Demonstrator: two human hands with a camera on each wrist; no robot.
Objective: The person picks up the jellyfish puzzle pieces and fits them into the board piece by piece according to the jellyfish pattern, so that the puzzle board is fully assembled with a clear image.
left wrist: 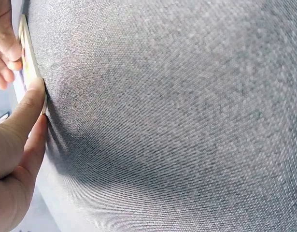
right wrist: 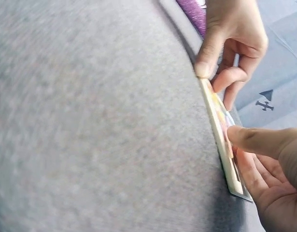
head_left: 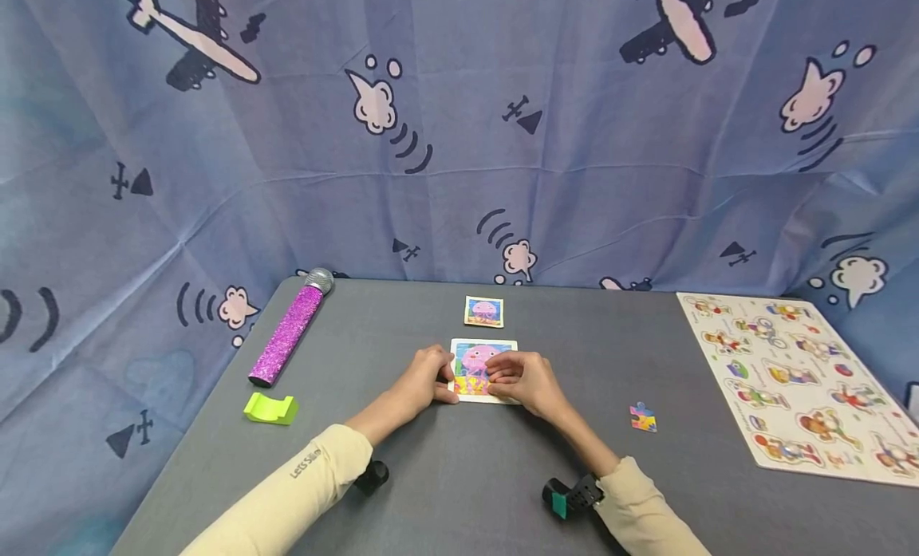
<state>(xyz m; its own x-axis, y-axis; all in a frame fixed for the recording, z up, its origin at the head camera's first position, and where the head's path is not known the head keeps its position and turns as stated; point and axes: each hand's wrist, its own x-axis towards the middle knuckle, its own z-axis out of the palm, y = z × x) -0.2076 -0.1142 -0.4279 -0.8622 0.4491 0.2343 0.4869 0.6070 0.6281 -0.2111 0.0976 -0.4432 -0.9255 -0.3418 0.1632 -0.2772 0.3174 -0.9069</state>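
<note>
A small white-bordered jigsaw puzzle board (head_left: pixel 463 398) with a pink jellyfish picture lies on the grey table before me. My left hand (head_left: pixel 424 383) grips its left side, with the thumb at the near corner and the fingers along the edge, as the left wrist view also shows the left thumb (left wrist: pixel 30 104). Over the board's right half, my right hand (head_left: pixel 533 384) pinches a puzzle piece (right wrist: pixel 229 145) between thumb and fingers; most of that piece is hidden. A loose jigsaw piece (head_left: pixel 643 417) in pink, yellow and blue lies to the right, apart from both hands.
Behind the board lies a small jellyfish picture card (head_left: pixel 484 311). A glittery purple microphone (head_left: pixel 290 333) and a lime-green holder (head_left: pixel 270 409) are at the left. At the right edge lies a large picture board (head_left: pixel 804 380). A blue patterned curtain (head_left: pixel 459 141) hangs behind the table.
</note>
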